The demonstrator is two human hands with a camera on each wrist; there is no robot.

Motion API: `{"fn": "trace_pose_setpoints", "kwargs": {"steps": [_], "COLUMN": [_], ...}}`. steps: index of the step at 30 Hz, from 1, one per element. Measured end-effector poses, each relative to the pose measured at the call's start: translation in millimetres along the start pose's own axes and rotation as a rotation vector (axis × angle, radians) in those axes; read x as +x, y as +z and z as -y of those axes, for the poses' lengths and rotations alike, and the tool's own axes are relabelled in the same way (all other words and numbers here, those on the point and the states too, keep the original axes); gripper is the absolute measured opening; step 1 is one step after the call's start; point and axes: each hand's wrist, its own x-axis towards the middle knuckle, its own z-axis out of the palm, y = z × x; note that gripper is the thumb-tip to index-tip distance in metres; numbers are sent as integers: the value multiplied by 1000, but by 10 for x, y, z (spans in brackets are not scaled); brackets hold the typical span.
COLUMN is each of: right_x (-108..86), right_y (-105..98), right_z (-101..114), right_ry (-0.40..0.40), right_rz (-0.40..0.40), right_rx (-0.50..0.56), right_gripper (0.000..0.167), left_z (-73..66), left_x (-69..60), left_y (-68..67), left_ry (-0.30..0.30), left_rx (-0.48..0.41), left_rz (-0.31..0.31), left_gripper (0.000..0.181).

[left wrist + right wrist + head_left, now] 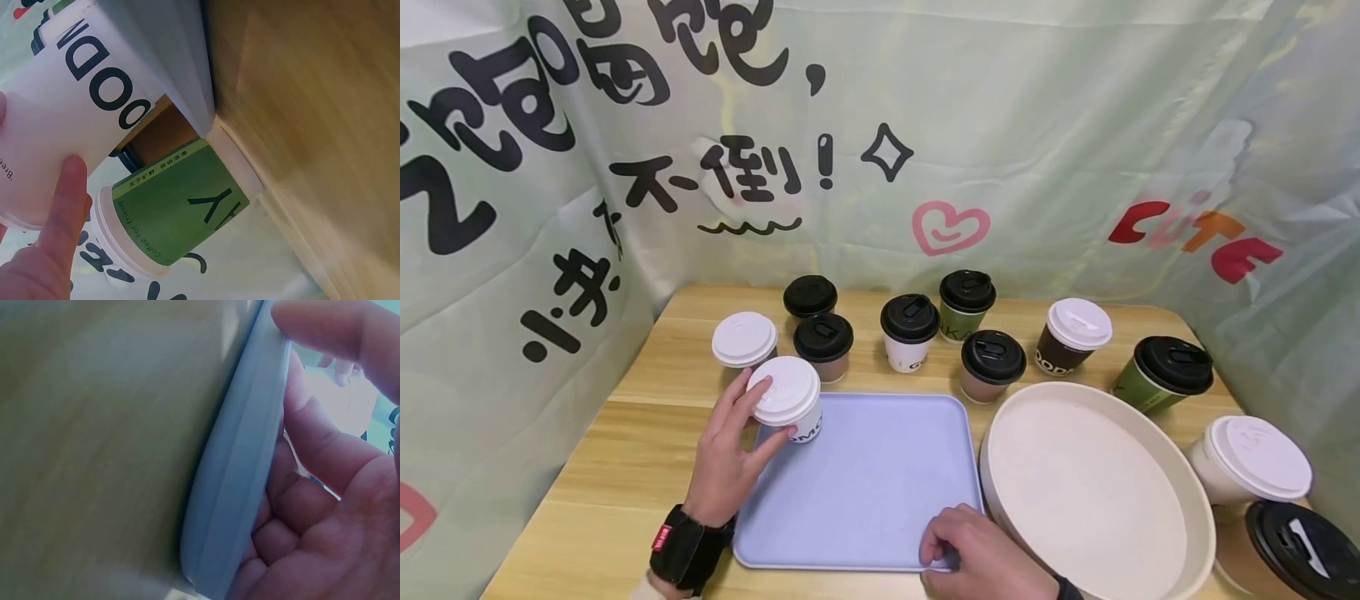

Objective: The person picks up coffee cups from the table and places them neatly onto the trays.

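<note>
Right hand (981, 554), nearest: thumb and fingers pinching the near rim of the blue tray (857, 492), by its right corner. Blue tray: shallow, rounded corners, lying on the wooden surface (625, 483). Round tray (1000, 492): cream, high-rimmed, just right of the blue one.

Left hand (730, 458), farther out: curled about a paper cup (793, 404), fingers on its left side, thumb on its right. Paper cup: held over the blue tray's far left corner, long axis near upright, lid uppermost. Most of the tray lies to its right and toward the person; the right hand is well apart, diagonally across. Whether the base touches the tray, I cannot tell from here. Appearance: white wall, large dark capitals, white lid.

Green cup (181, 203): just beyond, white-lidded, standing on the surface. Two black-lidded cups (823, 342): behind. Printed cloth (1037, 125): pale green, farthest.
</note>
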Motion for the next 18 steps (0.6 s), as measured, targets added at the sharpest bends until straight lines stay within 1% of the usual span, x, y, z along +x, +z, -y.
{"fn": "trace_pose_setpoints", "kwargs": {"steps": [3, 6, 9, 14, 18], "right_x": [-6, -7, -11, -14, -9], "right_y": [4, 2, 3, 6, 6], "right_z": [-3, 0, 1, 5, 6], "right_ry": [-3, -14, -26, -30, -24], "right_rz": [-5, -19, -30, -28, -17], "right_rx": [-2, -17, -27, -29, -25], "right_gripper": [17, 17, 18, 18, 18], "left_z": [-7, -16, -16, -15, -12], "left_x": [4, 18, 26, 12, 7], "left_y": [-10, -21, -27, -40, -58], "left_ry": [1, 15, 24, -12, -25], "left_rx": [-3, -6, 7, 51, 80], "left_rz": [-3, -11, -15, 11, 12], "left_gripper": [88, 89, 88, 88, 87]}}
